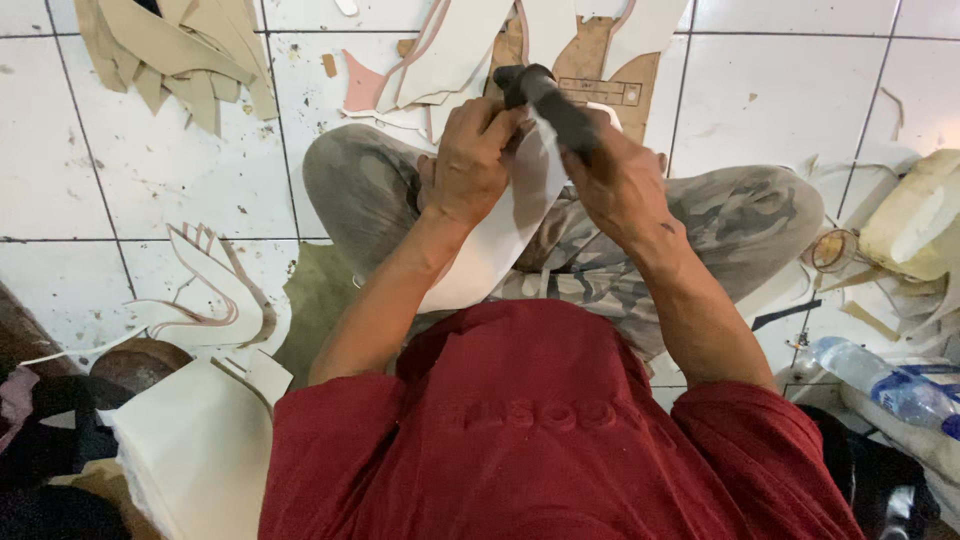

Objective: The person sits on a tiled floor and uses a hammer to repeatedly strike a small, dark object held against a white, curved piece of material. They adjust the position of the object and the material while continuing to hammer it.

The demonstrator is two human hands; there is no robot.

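Note:
I sit cross-legged on a white tiled floor point(150, 170) in a red shirt and camouflage trousers. My left hand point(468, 165) grips the upper edge of a long curved white sheet piece point(490, 245) that lies across my lap. My right hand point(612, 175) is closed around black-handled scissors point(548, 95), whose handles stick up above the top of the sheet. The blades are hidden behind the sheet and my fingers. Both hands are close together, just above my knees.
Beige and pink offcuts point(180, 50) lie at the far left, with white and brown pattern pieces point(600, 60) straight ahead. Curved white scraps point(215, 300) and a white stack point(190, 450) sit at my left. A plastic bottle point(880, 380) and a tape roll point(833, 250) are on the right.

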